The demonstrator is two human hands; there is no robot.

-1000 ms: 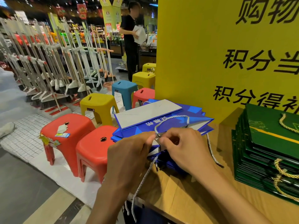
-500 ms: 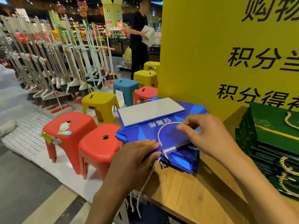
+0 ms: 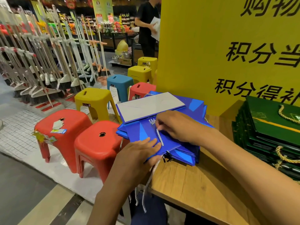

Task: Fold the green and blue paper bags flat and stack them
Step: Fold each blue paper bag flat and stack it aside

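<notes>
My left hand (image 3: 138,153) now presses flat-fingered on the top blue paper bag (image 3: 139,132), stacked at the wooden table (image 3: 194,184) corner, while my right hand (image 3: 177,125), since lowered, pinches its white rope handle (image 3: 159,138) down, nearly finishing this bag.

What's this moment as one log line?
stage: flattening top blue bag | left hand: pressing bag flat | right hand: pinching cord handle | green bags: stacked right

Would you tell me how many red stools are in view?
3: nearest red stool, left red stool, far red stool beside the blue stool; others may be hidden.
</notes>
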